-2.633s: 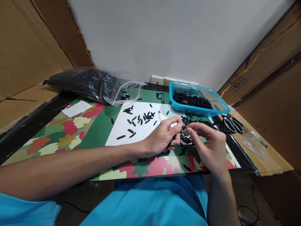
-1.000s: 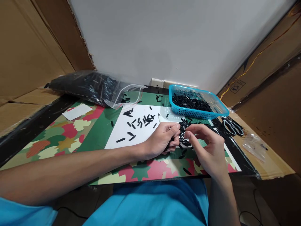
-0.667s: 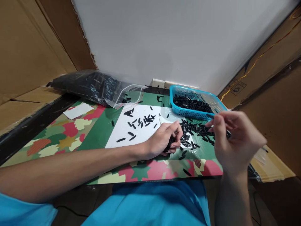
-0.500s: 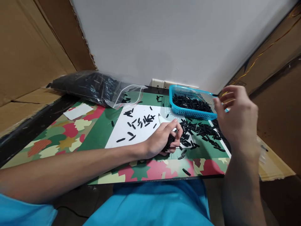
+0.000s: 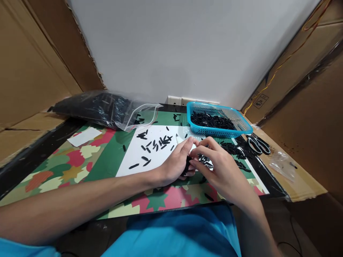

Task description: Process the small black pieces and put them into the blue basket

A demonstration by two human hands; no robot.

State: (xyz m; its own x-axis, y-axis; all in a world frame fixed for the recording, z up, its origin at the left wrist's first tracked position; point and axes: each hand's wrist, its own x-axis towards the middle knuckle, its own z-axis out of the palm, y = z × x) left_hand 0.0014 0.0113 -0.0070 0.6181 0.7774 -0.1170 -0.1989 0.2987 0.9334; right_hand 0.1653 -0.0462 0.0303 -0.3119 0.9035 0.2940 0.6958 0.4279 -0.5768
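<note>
My left hand point(image 5: 178, 160) is closed around a bunch of small black slender pieces point(image 5: 187, 166), low over the front of the work board. From the right, my right hand point(image 5: 214, 160) meets it, thumb and fingertips pressed together against the black pieces; its grip is partly hidden. More black pieces point(image 5: 205, 160) lie in a pile behind my right hand. A blue plastic basket point(image 5: 222, 134) farther back holds a heap of the same pieces. To the left, loose black pieces point(image 5: 160, 142) are scattered over a white sheet point(image 5: 128, 162).
A clear zip bag point(image 5: 107, 109) full of black pieces lies at the back left. Scissors point(image 5: 257, 144) rest right of the basket, near a small clear plastic bag point(image 5: 281, 166). A white paper slip point(image 5: 84, 137) lies on the left. Cardboard walls point(image 5: 302, 96) flank the table.
My right hand has come from beside the basket's right end down and left to my left hand. The scissors now show. My left hand still holds the bunch.
</note>
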